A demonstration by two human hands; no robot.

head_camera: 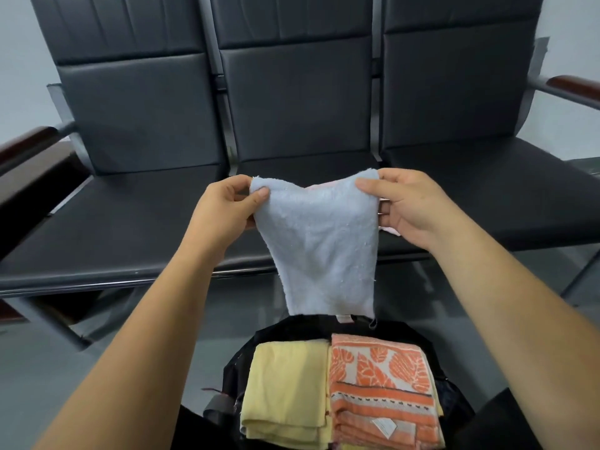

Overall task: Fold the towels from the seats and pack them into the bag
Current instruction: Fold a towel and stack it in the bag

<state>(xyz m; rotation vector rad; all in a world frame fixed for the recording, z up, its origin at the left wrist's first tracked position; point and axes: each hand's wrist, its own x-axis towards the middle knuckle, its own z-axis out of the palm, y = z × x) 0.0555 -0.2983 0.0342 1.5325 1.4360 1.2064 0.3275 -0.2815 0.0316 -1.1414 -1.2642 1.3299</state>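
A light blue towel hangs in the air in front of the seats, folded over, with a pink edge showing behind it. My left hand pinches its upper left corner and my right hand pinches its upper right corner. Its lower edge dangles just above the open black bag at the bottom of the view. Inside the bag lie a folded yellow towel on the left and a folded orange leaf-patterned towel on the right.
A row of three black padded seats stands ahead, with wooden armrests at the far left and far right. Grey floor lies beneath and around the bag.
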